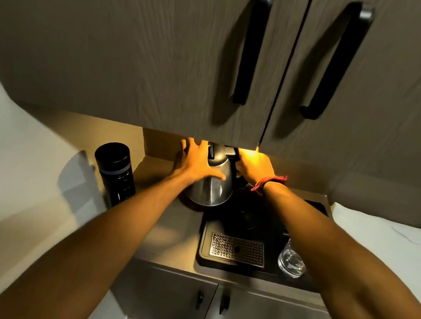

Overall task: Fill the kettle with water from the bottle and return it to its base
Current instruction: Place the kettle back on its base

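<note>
A steel kettle (212,188) with a black lid stands on the counter, left of the black tray, under the wall cabinet. My left hand (196,161) lies flat against the kettle's left side, fingers spread. My right hand (254,167), with a red thread at the wrist, is closed around the black handle at the kettle's top right. The round black base (248,216) sits bare on the tray, just right of the kettle. A dark bottle (115,172) with its cap on stands upright at the counter's left.
The black tray (203,256) holds a perforated metal drip grate (238,249) and a clear drinking glass (293,259) at its right. The wall cabinet (166,53) hangs low over the kettle. Lower cabinet doors are below; a white wall is at left.
</note>
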